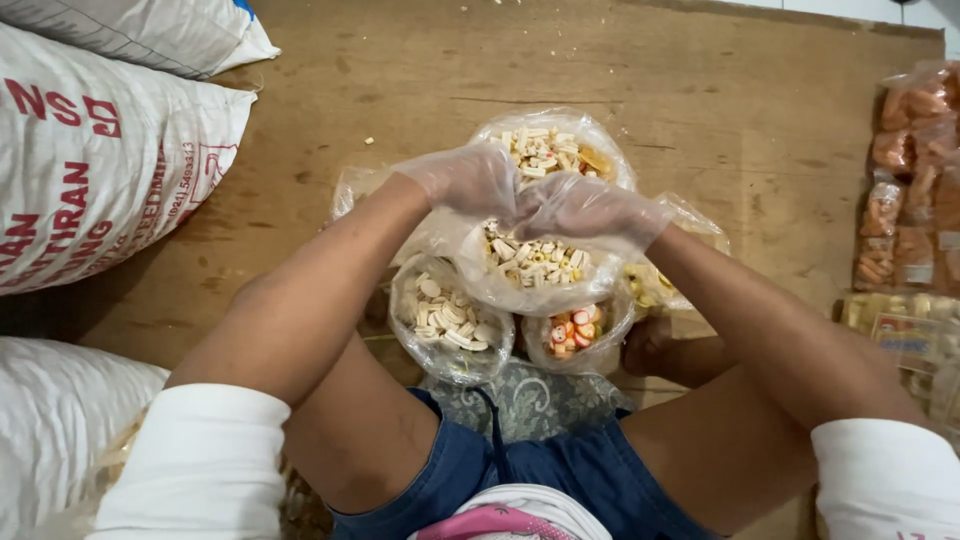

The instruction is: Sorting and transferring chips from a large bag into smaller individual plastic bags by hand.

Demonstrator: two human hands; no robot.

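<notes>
Over the middle bag of mixed candies (535,268), our gloved left hand (468,180) and right hand (585,207) meet, fingers pinching its gathered plastic mouth shut. Directly below them it hangs upright; both hands equally near.

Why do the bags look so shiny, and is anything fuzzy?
Head view: light from above glints off the clear plastic bags and the gloves on the left hand and right hand; the middle looks sharp, while the packets at the right edge look soft and stretched.
</notes>
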